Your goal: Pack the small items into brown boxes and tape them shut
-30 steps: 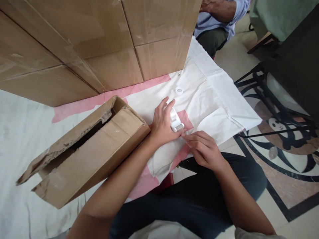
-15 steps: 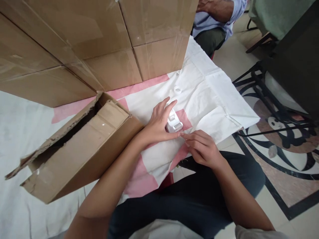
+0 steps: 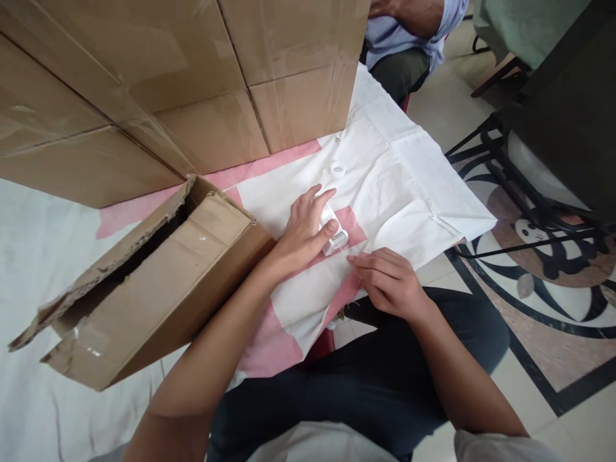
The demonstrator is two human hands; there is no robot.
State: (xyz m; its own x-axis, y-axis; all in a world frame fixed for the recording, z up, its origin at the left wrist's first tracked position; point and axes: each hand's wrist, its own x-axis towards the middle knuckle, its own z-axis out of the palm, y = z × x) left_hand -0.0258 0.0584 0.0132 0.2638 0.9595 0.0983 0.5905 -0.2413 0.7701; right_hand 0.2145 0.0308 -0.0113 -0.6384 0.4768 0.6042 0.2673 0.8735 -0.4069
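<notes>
Dispenser (image 3: 339, 242) sits gripped by the left hand (image 3: 308, 226), seemingly for steadiness, while at its four o'clock the right hand (image 3: 387, 277) pinches narrowly, contents unclear

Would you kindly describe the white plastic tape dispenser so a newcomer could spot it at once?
From the big taped brown cardboard boxes, follow the white-and-pink cloth toward the person's left hand. Partly beneath that hand is the white plastic tape dispenser. Unlike the small white ring nearer the boxes, it is long and blocky.
</notes>
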